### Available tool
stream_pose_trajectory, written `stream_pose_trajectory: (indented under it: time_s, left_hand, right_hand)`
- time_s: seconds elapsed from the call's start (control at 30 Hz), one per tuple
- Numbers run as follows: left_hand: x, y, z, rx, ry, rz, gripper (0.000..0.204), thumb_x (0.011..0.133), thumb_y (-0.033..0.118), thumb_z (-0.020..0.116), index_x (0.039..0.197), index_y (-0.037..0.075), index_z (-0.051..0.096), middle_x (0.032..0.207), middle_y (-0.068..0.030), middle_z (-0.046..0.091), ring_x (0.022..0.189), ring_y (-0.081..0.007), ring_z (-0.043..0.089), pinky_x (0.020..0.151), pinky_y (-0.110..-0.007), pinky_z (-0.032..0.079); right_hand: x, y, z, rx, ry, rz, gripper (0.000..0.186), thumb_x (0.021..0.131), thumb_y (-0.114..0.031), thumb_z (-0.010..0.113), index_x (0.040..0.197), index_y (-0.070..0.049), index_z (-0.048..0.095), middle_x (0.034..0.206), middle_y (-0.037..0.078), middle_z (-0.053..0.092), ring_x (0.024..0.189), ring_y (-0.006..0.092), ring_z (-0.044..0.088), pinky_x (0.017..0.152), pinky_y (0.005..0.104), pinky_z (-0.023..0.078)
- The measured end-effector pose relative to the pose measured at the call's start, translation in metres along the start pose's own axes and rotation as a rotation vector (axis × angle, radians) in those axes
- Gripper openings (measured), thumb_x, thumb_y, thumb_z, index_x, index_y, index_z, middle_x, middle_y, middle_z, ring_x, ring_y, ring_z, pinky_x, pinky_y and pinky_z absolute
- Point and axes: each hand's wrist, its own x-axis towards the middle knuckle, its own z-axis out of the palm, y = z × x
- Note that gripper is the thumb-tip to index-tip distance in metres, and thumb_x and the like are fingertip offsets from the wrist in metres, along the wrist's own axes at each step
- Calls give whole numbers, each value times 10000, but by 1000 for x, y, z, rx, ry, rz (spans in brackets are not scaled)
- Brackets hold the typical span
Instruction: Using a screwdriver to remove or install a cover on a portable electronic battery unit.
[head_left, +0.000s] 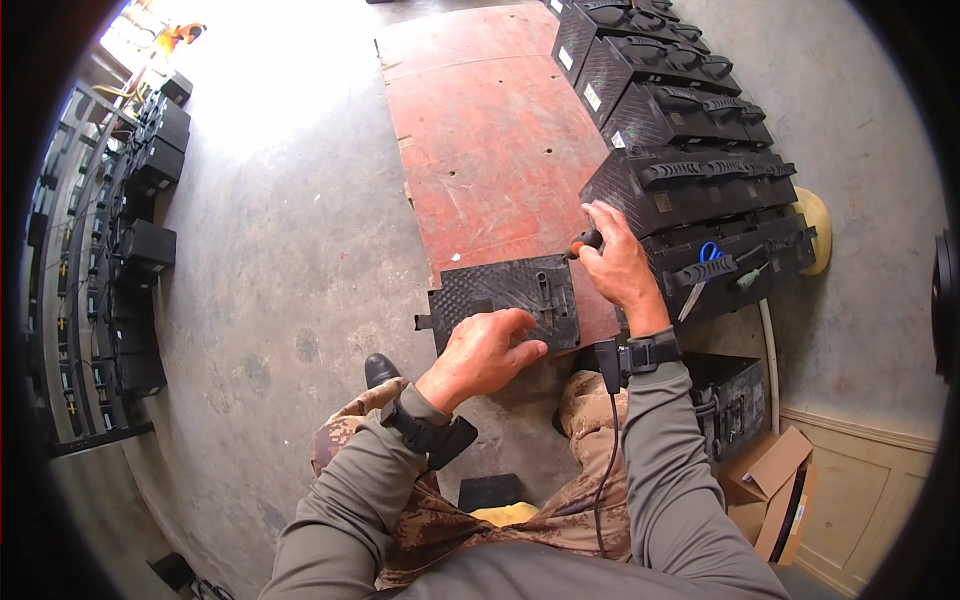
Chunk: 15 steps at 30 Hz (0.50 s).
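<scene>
A flat black textured panel (pixel 500 288) lies on the near end of the reddish board, with a narrow raised piece on its right half and a small tab on its left side. My left hand (pixel 480 352) rests over the panel's near edge, palm down, thumb apart from the loosely bent fingers, holding nothing. At the panel's far right corner my right hand (pixel 618 262) grips a screwdriver (pixel 586 241) with a black and orange handle. The tool's tip points toward that corner; whether it touches a screw cannot be made out.
Several black cases with carry handles (pixel 690 172) line the board's (pixel 490 130) right side; blue-handled scissors (pixel 708 252) sit on the nearest. Another black case (pixel 735 385) and an open cardboard box (pixel 775 480) stand at lower right. A rack of black boxes (pixel 140 250) stands left.
</scene>
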Motion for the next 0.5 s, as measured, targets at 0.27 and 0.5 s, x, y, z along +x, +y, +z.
stream_pose_trajectory:
  time_s: [0.27,0.5]
  left_hand:
    - [-1,-2,0,1,3,1,352,845,272,732,1069,7,675,924,-176,712,855,-308,704,746,-383,547]
    - [-1,-1,0,19,10,11,354,846,272,731,1070,4,674,933,-180,711,860,-310,705,746,-384,548]
  right_hand:
    - [-3,-2,0,127,-181,69,481,775,51,460,1201,-65,650,1422,217,494,1215,370,562,1034,395,447]
    - [0,-3,-5,139,-235,151,339,855,-105,606,1191,-68,640,1246,219,615,1107,383,613,907,441,498]
